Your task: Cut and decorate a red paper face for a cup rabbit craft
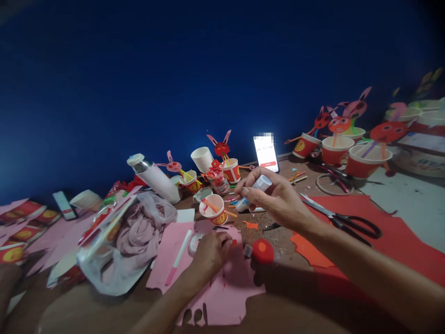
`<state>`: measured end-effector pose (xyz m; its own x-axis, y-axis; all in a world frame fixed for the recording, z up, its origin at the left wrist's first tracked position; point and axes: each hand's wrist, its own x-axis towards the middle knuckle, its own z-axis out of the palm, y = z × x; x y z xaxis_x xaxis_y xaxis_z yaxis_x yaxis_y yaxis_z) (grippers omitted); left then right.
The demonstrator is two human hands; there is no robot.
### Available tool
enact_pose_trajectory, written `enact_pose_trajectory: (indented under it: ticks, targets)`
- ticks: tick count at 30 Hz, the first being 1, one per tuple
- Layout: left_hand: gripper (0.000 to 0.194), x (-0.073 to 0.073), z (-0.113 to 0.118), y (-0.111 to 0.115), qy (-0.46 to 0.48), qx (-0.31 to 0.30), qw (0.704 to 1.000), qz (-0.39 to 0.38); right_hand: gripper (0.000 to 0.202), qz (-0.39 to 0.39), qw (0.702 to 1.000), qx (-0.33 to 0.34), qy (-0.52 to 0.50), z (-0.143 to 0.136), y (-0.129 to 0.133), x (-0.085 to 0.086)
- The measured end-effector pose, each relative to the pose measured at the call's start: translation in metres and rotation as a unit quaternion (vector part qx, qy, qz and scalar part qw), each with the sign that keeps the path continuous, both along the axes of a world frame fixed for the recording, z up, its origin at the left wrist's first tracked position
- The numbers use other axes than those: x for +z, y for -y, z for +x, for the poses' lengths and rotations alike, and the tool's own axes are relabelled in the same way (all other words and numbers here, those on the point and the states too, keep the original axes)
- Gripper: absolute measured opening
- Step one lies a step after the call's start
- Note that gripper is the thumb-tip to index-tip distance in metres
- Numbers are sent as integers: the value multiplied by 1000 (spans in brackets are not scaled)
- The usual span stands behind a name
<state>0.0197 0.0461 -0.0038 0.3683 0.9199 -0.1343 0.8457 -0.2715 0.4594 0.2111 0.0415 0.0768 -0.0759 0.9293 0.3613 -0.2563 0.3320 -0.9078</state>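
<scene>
My right hand is raised over the table, its fingers wrapped round a small white-and-blue glue bottle tilted nozzle down. My left hand rests low over pink paper, fingers pinched at a tiny red paper piece. Right of it lies a round red paper piece with an orange spot, beside a small greyish cap. A pink-and-white marker and a white roll lie on the pink paper. Just beyond stands a paper cup with orange strips.
Black-handled scissors lie on red paper at right. Behind are a lit phone, a white thermos and several cups with rabbit-eared paper figures. A plastic bag with cloth sits left. Another person's hand shows far left.
</scene>
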Motion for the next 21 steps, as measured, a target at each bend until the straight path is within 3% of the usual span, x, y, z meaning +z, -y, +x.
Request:
enact_pose_trajectory:
  ticks: [7,15,21]
  targets:
    - [25,-10,-1,-1,-84,-27,995,44,8,-4,1000,-3,5,1,3,4]
    - [26,-1,3,-4,-126,-39,990,45,7,6,1000,11,-3,1,2,1]
    - [22,-5,7,-2,-164,-36,984,55,8,18,1000,14,-3,0,3,-2]
